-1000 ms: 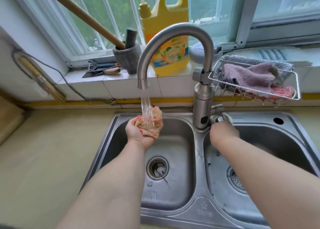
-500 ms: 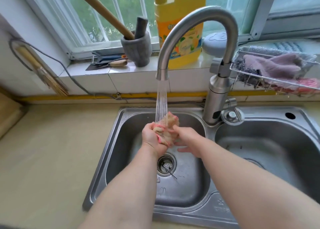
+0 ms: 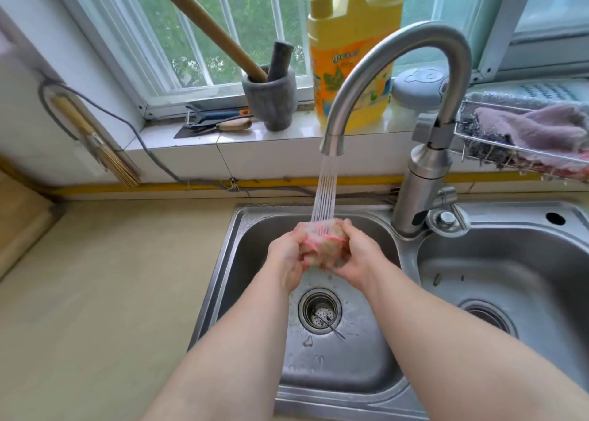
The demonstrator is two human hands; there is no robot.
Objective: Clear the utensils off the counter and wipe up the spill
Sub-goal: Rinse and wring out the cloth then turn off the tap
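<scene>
Beige cloth (image 3: 323, 250): balled under tap (image 3: 420, 194) stream.
L hand (image 3: 285, 258), R hand (image 3: 355, 255): both curled round cloth.
Tip: prob. rub thru, then wring hard over sink (image 3: 237, 261).

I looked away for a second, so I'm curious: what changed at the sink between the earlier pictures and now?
The right hand left the tap handle and moved left to the cloth, taking hold of it; both hands now grip it under the water. The left hand kept holding the cloth over the left basin, and the tap kept running.
</scene>
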